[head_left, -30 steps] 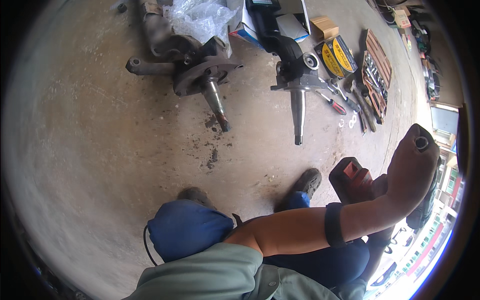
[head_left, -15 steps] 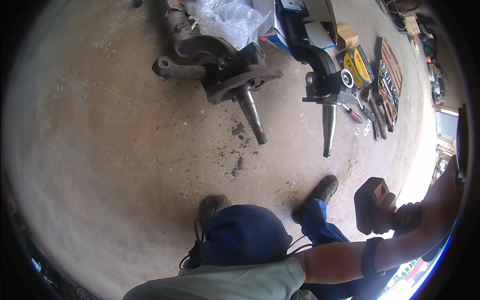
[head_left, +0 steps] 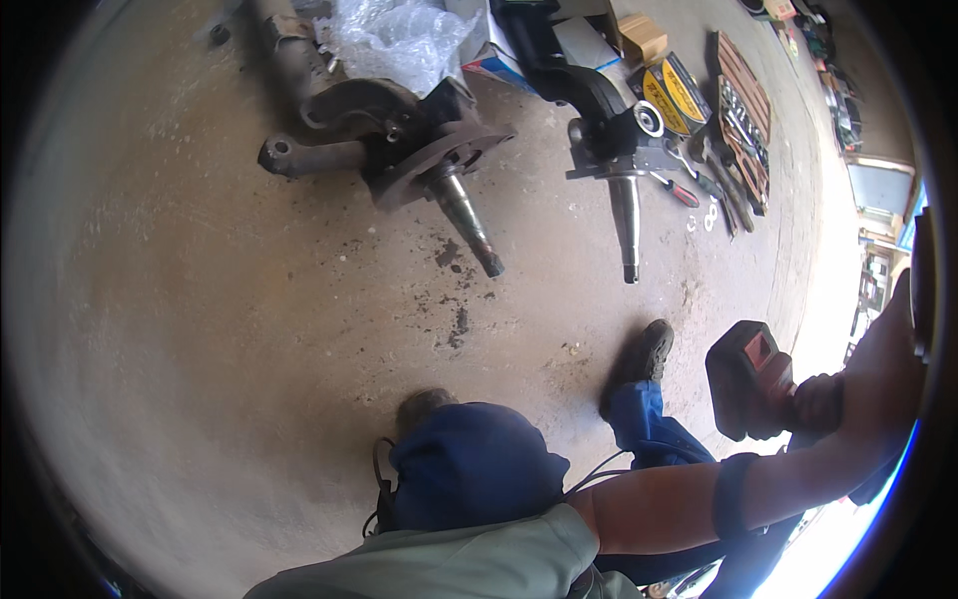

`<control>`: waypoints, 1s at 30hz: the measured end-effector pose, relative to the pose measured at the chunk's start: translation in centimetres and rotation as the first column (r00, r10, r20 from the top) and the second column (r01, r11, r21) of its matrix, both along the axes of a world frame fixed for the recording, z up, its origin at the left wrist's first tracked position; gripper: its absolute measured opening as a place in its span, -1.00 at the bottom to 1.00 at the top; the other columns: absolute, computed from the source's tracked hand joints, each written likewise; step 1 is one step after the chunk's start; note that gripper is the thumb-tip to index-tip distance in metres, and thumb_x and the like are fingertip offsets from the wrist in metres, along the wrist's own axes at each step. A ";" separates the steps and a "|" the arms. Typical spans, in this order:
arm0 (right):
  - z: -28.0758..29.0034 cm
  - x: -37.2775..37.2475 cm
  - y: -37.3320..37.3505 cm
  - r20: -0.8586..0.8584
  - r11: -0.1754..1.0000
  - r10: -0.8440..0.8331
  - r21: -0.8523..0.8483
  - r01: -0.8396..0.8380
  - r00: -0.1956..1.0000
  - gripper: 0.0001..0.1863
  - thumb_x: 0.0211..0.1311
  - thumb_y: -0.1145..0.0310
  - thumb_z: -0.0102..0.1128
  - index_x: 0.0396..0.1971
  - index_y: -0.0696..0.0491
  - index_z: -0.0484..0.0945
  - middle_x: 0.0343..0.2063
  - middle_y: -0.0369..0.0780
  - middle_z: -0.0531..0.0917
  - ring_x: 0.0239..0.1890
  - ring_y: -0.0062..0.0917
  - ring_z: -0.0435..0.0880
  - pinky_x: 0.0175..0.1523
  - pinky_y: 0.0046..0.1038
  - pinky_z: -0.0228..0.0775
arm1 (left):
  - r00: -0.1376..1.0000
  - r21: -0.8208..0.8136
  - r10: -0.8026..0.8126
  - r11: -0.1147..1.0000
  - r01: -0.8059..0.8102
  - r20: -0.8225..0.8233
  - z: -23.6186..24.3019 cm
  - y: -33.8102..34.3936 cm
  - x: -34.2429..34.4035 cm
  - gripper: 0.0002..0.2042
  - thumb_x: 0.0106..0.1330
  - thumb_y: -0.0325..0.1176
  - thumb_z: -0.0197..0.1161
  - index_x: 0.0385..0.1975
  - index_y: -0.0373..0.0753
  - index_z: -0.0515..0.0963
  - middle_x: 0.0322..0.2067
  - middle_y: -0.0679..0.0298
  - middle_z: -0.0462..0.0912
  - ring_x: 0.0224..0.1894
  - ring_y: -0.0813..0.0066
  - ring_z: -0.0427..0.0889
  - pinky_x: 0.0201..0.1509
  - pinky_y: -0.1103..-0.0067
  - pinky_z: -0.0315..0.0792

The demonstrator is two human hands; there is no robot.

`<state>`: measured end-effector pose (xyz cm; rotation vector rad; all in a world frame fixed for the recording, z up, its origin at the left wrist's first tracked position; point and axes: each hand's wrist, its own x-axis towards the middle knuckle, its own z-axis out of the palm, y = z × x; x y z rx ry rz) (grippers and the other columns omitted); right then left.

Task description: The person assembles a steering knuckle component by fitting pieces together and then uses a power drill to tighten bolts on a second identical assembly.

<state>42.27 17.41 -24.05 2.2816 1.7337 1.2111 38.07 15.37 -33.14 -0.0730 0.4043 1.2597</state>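
Observation:
My left hand (head_left: 888, 334) reaches across to the far right rim, its fingers hidden at the edge of the view. Below it my right hand (head_left: 816, 404) is closed round the handle of a red and black cordless power tool (head_left: 740, 374), whose battery shows. On the floor ahead lie two steering knuckle assemblies with tapered spindles: a dark, worn one (head_left: 404, 125) at the left and a cleaner black one (head_left: 629, 150) with a bright spindle at the right.
Bubble wrap (head_left: 384, 40) and an open carton (head_left: 489, 55) lie behind the knuckles. A wooden block (head_left: 642, 38), yellow-black box (head_left: 674, 95), red-handled screwdriver (head_left: 682, 193), loose tools and an open socket set (head_left: 743, 115) are beside them. My legs and shoes (head_left: 649, 349) are below.
My left hand has swung right toward the rim, out of clear view. The power tool has shifted right and shows more. The head view has shifted slightly.

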 end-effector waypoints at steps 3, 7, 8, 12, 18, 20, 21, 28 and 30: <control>0.1 0.1 0.3 0.074 1.000 -0.002 -0.024 0.004 0.997 -0.57 0.40 0.42 0.06 0.25 0.02 0.39 -0.14 -0.16 0.67 -0.17 -0.42 0.68 0.05 -0.44 0.50 | 1.000 -0.009 0.009 1.000 -0.009 0.016 -0.1 0.0 0.3 -0.89 0.24 -0.38 0.03 -0.30 -0.23 0.43 -0.50 0.23 0.52 -0.46 0.46 0.49 -0.31 0.51 0.40; 1.1 1.4 -0.8 0.186 0.997 -0.046 -0.052 0.057 0.982 -0.60 0.43 0.43 0.01 0.25 0.00 0.40 -0.17 -0.16 0.69 -0.22 -0.43 0.70 0.01 -0.46 0.53 | 0.997 -0.010 -0.015 1.000 0.016 0.075 1.0 -0.1 2.2 -0.89 0.22 -0.37 0.02 -0.32 -0.23 0.42 -0.52 0.24 0.51 -0.49 0.47 0.47 -0.33 0.51 0.39; 0.2 1.3 -0.8 0.164 0.997 -0.044 -0.062 0.054 0.985 -0.60 0.44 0.43 0.00 0.24 0.00 0.40 -0.18 -0.16 0.69 -0.23 -0.43 0.70 0.00 -0.46 0.53 | 0.999 -0.013 -0.006 1.000 0.007 0.049 0.6 -0.1 2.3 -0.89 0.22 -0.37 0.02 -0.32 -0.23 0.42 -0.52 0.25 0.51 -0.49 0.48 0.47 -0.34 0.51 0.38; -1.1 1.5 0.5 0.021 0.995 0.001 0.104 -0.003 1.000 -0.75 0.34 0.39 0.08 -0.03 0.06 0.56 -0.24 -0.09 0.67 -0.24 -0.35 0.71 -0.11 -0.35 0.58 | 0.999 -0.025 0.014 1.000 -0.013 0.035 0.5 0.2 3.0 -0.88 0.20 -0.37 0.02 -0.33 -0.23 0.42 -0.54 0.26 0.50 -0.52 0.49 0.46 -0.36 0.51 0.37; -3.8 2.9 0.4 0.254 0.949 0.259 -0.245 -0.197 0.932 -0.87 0.27 0.53 0.05 -0.21 0.17 0.53 -0.30 0.01 0.62 -0.25 -0.25 0.72 -0.26 -0.33 0.61 | 0.999 -0.027 0.038 0.999 -0.037 0.035 0.2 1.7 4.4 -0.88 0.18 -0.36 0.02 -0.36 -0.23 0.41 -0.57 0.28 0.49 -0.55 0.50 0.44 -0.39 0.52 0.36; -5.2 4.1 -0.8 -0.015 0.937 0.297 -0.189 -0.294 0.955 -0.86 0.27 0.52 0.06 -0.20 0.17 0.53 -0.29 0.01 0.62 -0.24 -0.26 0.71 -0.25 -0.33 0.60 | 0.998 -0.023 0.045 0.999 -0.044 0.044 0.6 2.4 5.2 -0.88 0.17 -0.36 0.02 -0.37 -0.23 0.41 -0.58 0.28 0.48 -0.56 0.50 0.43 -0.41 0.52 0.35; -6.3 4.1 -1.1 -0.174 0.921 0.335 -0.148 -0.361 0.926 -0.86 0.27 0.52 0.06 -0.20 0.17 0.53 -0.28 0.01 0.62 -0.23 -0.26 0.71 -0.25 -0.33 0.60 | 0.997 -0.029 0.071 0.997 -0.070 0.024 0.4 2.6 4.9 -0.88 0.17 -0.35 0.02 -0.37 -0.23 0.41 -0.59 0.28 0.48 -0.57 0.51 0.43 -0.41 0.52 0.35; -10.2 6.7 -1.9 -0.681 0.855 0.397 0.030 -0.518 0.615 -0.83 0.27 0.50 0.06 -0.17 0.16 0.51 -0.25 0.00 0.61 -0.20 -0.27 0.69 -0.21 -0.33 0.58 | 0.983 -0.038 0.180 0.983 -0.181 -0.015 -1.3 4.7 5.7 -0.89 0.14 -0.35 0.01 -0.39 -0.22 0.40 -0.61 0.32 0.46 -0.59 0.53 0.39 -0.43 0.53 0.33; -10.7 6.7 -2.1 -0.742 0.838 0.402 0.062 -0.542 0.537 -0.83 0.27 0.49 0.07 -0.16 0.16 0.51 -0.25 -0.01 0.60 -0.19 -0.27 0.68 -0.20 -0.33 0.57 | 0.977 -0.027 0.210 0.977 -0.211 -0.026 -1.7 4.7 5.3 -0.89 0.13 -0.36 0.00 -0.40 -0.21 0.39 -0.60 0.33 0.44 -0.58 0.54 0.38 -0.42 0.53 0.32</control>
